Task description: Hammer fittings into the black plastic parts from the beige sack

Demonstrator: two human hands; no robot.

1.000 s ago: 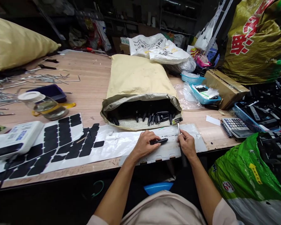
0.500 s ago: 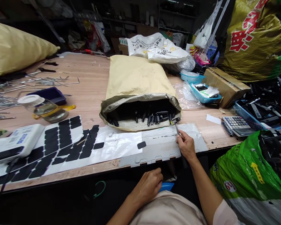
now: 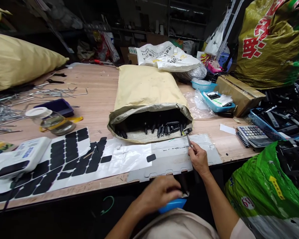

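R HAND GRIPS HAMMER AT SACK MOUTH; L HAND BELOW BENCH EDGE

Nearest zone: L hand point(image 3: 161, 192) is off the bench, above the lap, nr a blue item point(image 3: 173, 205). Fingers bent, img. blurred; can't tell if it holds anything.

Bench front edge: R hand point(image 3: 199, 157) is closed round the shaft of a small hammer point(image 3: 188, 138). Metal shaft points away from the person; dark head sits at the RH corner of the sack mouth, contact unclear. Below the hammer: grey board point(image 3: 169, 159), flat at the edge. To its L, white backing sheets point(image 3: 129, 151) w/ rows of black rounded pads point(image 3: 71, 146); one pad lies alone at the RH end. Far L: white device point(image 3: 27, 154) on the sheets. Off the bench to R: green bag point(image 3: 256, 186) w/ black parts.

Mid-bench: beige sack point(image 3: 148, 88) lies flat, mouth toward the person. Black cylindrical pcs point(image 3: 161, 129) lie inside, just behind the lower lip. L side: lidded jar point(image 3: 58, 124), dark tray point(image 3: 58, 108), loose metal rods point(image 3: 52, 93). R side: calculator point(image 3: 254, 132), blue baskets, cardboard box point(image 3: 239, 94).

Rear: white printed bag point(image 3: 168, 56) behind the sack; dark shelving beyond.
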